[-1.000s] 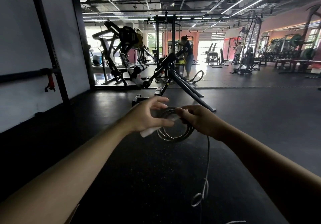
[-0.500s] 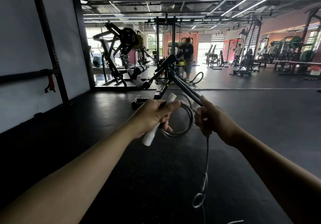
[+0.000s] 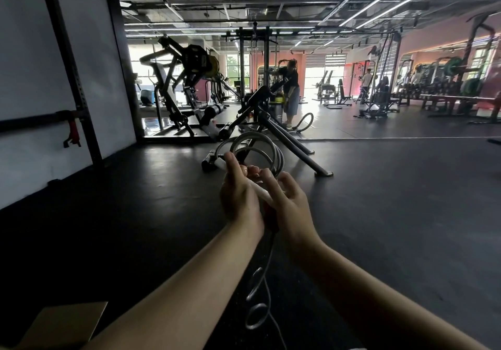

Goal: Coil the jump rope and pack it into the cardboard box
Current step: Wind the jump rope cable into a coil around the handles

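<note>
The jump rope (image 3: 260, 146) is a grey cord with a white handle. Several loops of it stand up above my hands in front of me. My left hand (image 3: 238, 195) grips the white handle (image 3: 261, 191) and the base of the loops. My right hand (image 3: 287, 200) presses against the left one, its fingers curled over the same handle and cord. The rest of the cord (image 3: 257, 290) hangs down between my forearms in loose curls toward the floor. A flap of the cardboard box (image 3: 65, 322) shows at the bottom left, partly behind my left forearm.
I stand on a dark rubber gym floor (image 3: 379, 200). A black exercise machine (image 3: 271, 121) with slanted legs is just beyond my hands. A rack upright (image 3: 73, 72) runs along the white wall at the left. A person (image 3: 291, 91) stands farther back among other machines.
My hands have come together and dropped lower. The coil now points upward above them, where before it hung between them. The box flap has come into view at the bottom left.
</note>
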Available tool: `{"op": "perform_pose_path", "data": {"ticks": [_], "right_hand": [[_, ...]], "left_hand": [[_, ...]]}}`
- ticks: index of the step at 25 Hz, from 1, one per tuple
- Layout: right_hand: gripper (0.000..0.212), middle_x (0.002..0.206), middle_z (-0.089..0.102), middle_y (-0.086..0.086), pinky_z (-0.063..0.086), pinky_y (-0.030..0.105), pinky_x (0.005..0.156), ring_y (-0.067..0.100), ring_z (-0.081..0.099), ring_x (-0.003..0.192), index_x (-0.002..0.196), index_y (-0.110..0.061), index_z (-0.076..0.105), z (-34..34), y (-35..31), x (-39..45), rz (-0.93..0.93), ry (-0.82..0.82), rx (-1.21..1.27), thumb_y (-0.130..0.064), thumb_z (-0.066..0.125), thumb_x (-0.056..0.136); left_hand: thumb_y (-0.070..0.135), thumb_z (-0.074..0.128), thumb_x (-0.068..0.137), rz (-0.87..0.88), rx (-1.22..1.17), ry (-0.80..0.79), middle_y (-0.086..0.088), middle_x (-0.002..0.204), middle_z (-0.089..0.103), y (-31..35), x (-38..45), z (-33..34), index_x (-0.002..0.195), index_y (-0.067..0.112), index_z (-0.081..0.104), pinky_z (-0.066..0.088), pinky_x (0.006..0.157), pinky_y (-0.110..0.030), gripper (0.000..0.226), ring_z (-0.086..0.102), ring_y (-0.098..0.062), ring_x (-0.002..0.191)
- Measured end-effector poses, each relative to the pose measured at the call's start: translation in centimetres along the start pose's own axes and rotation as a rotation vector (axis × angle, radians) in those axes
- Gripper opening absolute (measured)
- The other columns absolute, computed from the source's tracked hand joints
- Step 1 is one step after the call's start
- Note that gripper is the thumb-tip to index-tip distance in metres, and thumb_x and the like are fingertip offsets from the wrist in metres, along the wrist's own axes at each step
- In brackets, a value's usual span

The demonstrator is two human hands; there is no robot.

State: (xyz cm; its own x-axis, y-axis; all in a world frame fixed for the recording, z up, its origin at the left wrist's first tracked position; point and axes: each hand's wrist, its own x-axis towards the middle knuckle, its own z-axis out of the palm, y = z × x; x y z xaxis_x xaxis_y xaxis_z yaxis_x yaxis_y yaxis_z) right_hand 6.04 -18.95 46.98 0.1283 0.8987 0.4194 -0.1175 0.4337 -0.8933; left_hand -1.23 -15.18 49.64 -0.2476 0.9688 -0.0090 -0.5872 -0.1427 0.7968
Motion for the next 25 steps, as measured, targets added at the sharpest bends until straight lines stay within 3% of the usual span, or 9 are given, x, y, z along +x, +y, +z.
{"op": "perform_pose_path", "data": {"ticks": [3,6,8,10,13,15,19,22,25], "right_hand": [[0.019,0.071,0.073,-0.002,0.047,0.014,0.049,0.001,0.065,0.057,0.092,-0.006,0.069,-0.1,-0.1,0.6,-0.008,0.049,0.006,-0.023,0.065,0.099],[0.019,0.065,0.067,0.003,0.04,0.017,0.047,0.004,0.054,0.051,0.083,-0.008,0.068,-1.9,0.0,2.0,-0.042,0.033,-0.228,-0.021,0.066,0.097],[0.022,0.061,0.06,0.004,0.039,0.02,0.049,0.005,0.049,0.052,0.076,-0.011,0.065,-3.2,-0.3,3.0,-0.099,-0.019,-0.437,-0.02,0.068,0.095],[0.024,0.056,0.054,-0.006,0.037,0.017,0.051,-0.001,0.044,0.048,0.071,-0.018,0.063,-4.5,-1.1,3.9,-0.156,-0.121,-0.692,-0.021,0.07,0.093],[0.016,0.063,0.058,-0.009,0.048,0.03,0.062,0.002,0.052,0.057,0.077,-0.02,0.066,-5.3,-2.5,5.1,-0.207,-0.279,-1.038,-0.028,0.072,0.09],[0.011,0.071,0.062,-0.01,0.053,0.035,0.069,0.008,0.06,0.067,0.081,-0.027,0.066,-4.8,-3.5,5.4,-0.211,-0.362,-1.147,-0.031,0.072,0.089],[0.019,0.08,0.063,-0.014,0.052,0.029,0.07,0.007,0.064,0.076,0.086,-0.035,0.056,-4.1,-4.7,5.7,-0.189,-0.416,-1.177,-0.036,0.075,0.087],[0.031,0.083,0.071,-0.007,0.055,0.029,0.065,0.006,0.067,0.069,0.101,-0.029,0.054,-4.8,-4.9,5.5,-0.128,-0.438,-0.989,-0.045,0.076,0.084],[0.024,0.07,0.064,-0.001,0.041,0.027,0.047,0.013,0.053,0.053,0.101,-0.031,0.064,-5.7,-5.3,4.9,-0.018,-0.46,-0.659,-0.053,0.065,0.091]], "left_hand": [[0.064,0.058,0.093,0.058,0.147,-0.09,0.001,0.075,0.076,-0.4,1.0,-1.5,0.076,0.016,0.069,0.059,0.087,-0.042,0.052,0.076,-0.025,0.086],[0.058,0.068,0.085,0.036,0.37,-0.293,-0.002,0.096,0.08,0.2,2.3,-3.9,0.087,0.018,0.074,0.055,0.082,-0.038,0.041,0.074,-0.023,0.101],[0.056,0.074,0.074,0.036,0.413,-0.411,-0.004,0.11,0.08,1.7,3.4,-5.4,0.106,0.02,0.074,0.052,0.082,-0.036,0.048,0.071,-0.024,0.109],[0.048,0.081,0.07,0.168,0.497,-0.454,-0.006,0.126,0.074,3.9,4.8,-6.4,0.13,0.02,0.063,0.052,0.091,-0.034,0.069,0.068,-0.02,0.114],[0.048,0.09,0.068,0.516,1.069,-0.702,0.006,0.138,0.064,7.0,5.7,-6.0,0.146,0.031,0.047,0.046,0.103,-0.029,0.091,0.058,-0.009,0.126],[0.051,0.092,0.063,0.599,1.415,-0.902,0.009,0.141,0.063,7.8,4.5,-4.3,0.147,0.037,0.044,0.047,0.108,-0.033,0.099,0.057,-0.009,0.129],[0.049,0.097,0.054,0.487,1.554,-0.961,0.008,0.131,0.069,6.5,3.1,-1.4,0.142,0.033,0.049,0.053,0.101,-0.035,0.102,0.064,-0.011,0.117],[0.047,0.096,0.057,0.454,1.532,-0.93,0.007,0.106,0.076,5.4,3.2,-1.3,0.116,0.024,0.07,0.057,0.091,-0.036,0.068,0.07,-0.01,0.096],[0.042,0.092,0.068,0.455,1.515,-0.934,0.006,0.096,0.078,5.5,3.0,-1.5,0.106,0.022,0.077,0.058,0.085,-0.032,0.046,0.072,-0.01,0.09]]}}
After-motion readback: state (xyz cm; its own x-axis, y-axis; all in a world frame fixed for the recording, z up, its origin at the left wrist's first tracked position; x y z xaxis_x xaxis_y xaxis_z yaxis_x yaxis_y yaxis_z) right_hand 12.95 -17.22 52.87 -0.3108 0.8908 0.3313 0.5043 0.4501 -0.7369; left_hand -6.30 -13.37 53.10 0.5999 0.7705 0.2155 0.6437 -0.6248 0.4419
